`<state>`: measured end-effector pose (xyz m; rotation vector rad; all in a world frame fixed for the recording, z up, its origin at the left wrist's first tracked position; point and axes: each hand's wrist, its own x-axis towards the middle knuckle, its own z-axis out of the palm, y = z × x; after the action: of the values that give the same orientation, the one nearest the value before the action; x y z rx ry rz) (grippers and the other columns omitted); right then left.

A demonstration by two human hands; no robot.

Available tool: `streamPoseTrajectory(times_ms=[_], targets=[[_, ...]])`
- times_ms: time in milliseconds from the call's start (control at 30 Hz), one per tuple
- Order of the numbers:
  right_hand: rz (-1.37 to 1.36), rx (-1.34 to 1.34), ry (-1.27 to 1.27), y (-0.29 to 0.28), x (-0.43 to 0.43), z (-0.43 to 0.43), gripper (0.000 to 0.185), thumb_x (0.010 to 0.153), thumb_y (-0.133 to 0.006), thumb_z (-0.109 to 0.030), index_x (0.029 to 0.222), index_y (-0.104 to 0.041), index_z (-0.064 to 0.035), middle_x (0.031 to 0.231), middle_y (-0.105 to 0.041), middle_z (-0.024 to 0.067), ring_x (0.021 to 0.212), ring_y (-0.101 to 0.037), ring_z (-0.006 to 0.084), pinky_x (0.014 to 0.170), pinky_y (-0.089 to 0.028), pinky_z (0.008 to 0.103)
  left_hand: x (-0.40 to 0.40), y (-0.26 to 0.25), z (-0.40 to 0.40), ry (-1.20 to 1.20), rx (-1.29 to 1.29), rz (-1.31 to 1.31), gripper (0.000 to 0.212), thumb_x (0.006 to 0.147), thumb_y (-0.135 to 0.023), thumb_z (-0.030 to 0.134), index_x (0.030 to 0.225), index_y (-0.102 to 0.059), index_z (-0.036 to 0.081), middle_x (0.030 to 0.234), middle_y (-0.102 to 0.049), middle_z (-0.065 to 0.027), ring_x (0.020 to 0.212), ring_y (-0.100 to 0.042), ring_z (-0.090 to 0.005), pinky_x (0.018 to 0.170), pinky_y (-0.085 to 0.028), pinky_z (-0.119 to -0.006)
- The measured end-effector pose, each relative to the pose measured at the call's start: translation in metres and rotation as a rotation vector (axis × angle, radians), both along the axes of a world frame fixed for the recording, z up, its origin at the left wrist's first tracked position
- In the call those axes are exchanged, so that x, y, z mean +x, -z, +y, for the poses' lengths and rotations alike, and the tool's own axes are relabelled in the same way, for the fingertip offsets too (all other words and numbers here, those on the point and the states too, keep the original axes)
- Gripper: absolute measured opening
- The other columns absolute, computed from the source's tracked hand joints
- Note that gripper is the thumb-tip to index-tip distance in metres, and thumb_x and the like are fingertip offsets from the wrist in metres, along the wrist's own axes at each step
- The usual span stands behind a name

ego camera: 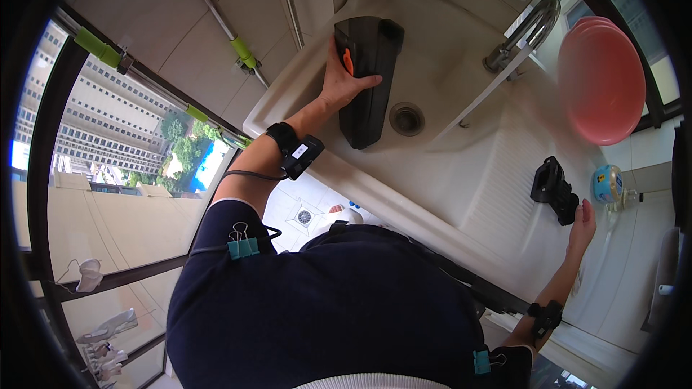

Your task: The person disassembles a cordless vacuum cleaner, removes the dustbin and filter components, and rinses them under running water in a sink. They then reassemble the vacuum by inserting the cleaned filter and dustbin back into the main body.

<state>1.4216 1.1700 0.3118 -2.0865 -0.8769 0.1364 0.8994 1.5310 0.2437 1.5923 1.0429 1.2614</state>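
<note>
My left hand (343, 84) grips a dark translucent plastic tank (370, 102) with an orange latch (347, 61). Its thumb lies across the top face and the fingers wrap the left side. The tank rests in the white sink (427, 194), left of the drain (407, 119). Far to the right, my right hand (583, 229) is at the lower end of a black plastic part (551, 186), above the ribbed washboard side of the sink. Whether the fingers close around that part cannot be made out.
Water runs from a chrome faucet (546, 16) into the sink. A pink plastic basin (603, 84) leans at the right, above a blue-lidded jar (607, 183). Metal poles with green sleeves (243, 53) stand along the left wall. A floor drain (304, 217) shows below.
</note>
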Motion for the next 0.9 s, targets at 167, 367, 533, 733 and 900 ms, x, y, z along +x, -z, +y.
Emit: streamPoseTrajectory(times_ms=[167, 367, 533, 733, 900], targets=[[0.169, 0.021, -0.160, -0.012, -0.087, 0.039, 0.034, 0.092, -0.055, -0.012, 0.123, -0.053, 0.0007, 0.117, -0.057, 0.0078, 0.107, -0.053, 0.0155, 0.095, -0.039, 0.0271, 0.007, -0.029, 0.010, 0.210, -0.413, -0.421, 0.088, 0.070, -0.078, 0.020, 0.135, -0.020, 0.011, 0.127, -0.045, -0.0107, 0.116, -0.048, -0.0254, 0.096, -0.041, -0.046], [0.427, -0.047, -0.408, -0.004, -0.177, 0.085, 0.038, 0.094, -0.054, -0.020, 0.127, -0.050, -0.0008, 0.122, -0.055, 0.0084, 0.111, -0.051, 0.0166, 0.096, -0.038, 0.0290, 0.029, -0.022, 0.008, 0.366, -1.047, -0.576, 0.069, 0.078, -0.065, 0.048, 0.131, -0.042, 0.010, 0.128, -0.051, -0.0082, 0.118, -0.047, -0.0275, 0.097, -0.035, -0.056], [0.829, -0.044, -0.516, 0.002, -0.238, 0.098, 0.044, 0.097, -0.047, -0.027, 0.132, -0.045, -0.0011, 0.128, -0.051, 0.0103, 0.117, -0.048, 0.0192, 0.099, -0.036, 0.0310, 0.052, 0.000, -0.011, 0.438, -1.275, -0.649, 0.081, 0.074, -0.063, 0.058, 0.135, -0.040, 0.010, 0.134, -0.045, -0.0134, 0.123, -0.040, -0.0337, 0.103, -0.025, -0.058], [0.624, -0.134, -0.660, -0.020, -0.259, 0.089, 0.043, 0.096, -0.048, -0.024, 0.131, -0.046, 0.0012, 0.125, -0.054, 0.0089, 0.114, -0.048, 0.0145, 0.098, -0.035, 0.0276, 0.067, 0.016, -0.048, 0.452, -1.536, -0.746, 0.079, 0.068, -0.068, 0.059, 0.128, -0.046, 0.012, 0.125, -0.050, -0.0115, 0.116, -0.044, -0.0311, 0.097, -0.032, -0.052], [0.430, -0.128, -0.603, -0.045, -0.260, 0.078, 0.040, 0.097, -0.045, -0.023, 0.127, -0.050, 0.0025, 0.123, -0.056, 0.0102, 0.113, -0.049, 0.0161, 0.100, -0.033, 0.0281, 0.073, 0.006, -0.067, 0.439, -1.647, -0.731, 0.070, 0.068, -0.069, 0.058, 0.122, -0.049, 0.018, 0.119, -0.052, -0.0083, 0.109, -0.046, -0.0274, 0.088, -0.036, -0.048]])
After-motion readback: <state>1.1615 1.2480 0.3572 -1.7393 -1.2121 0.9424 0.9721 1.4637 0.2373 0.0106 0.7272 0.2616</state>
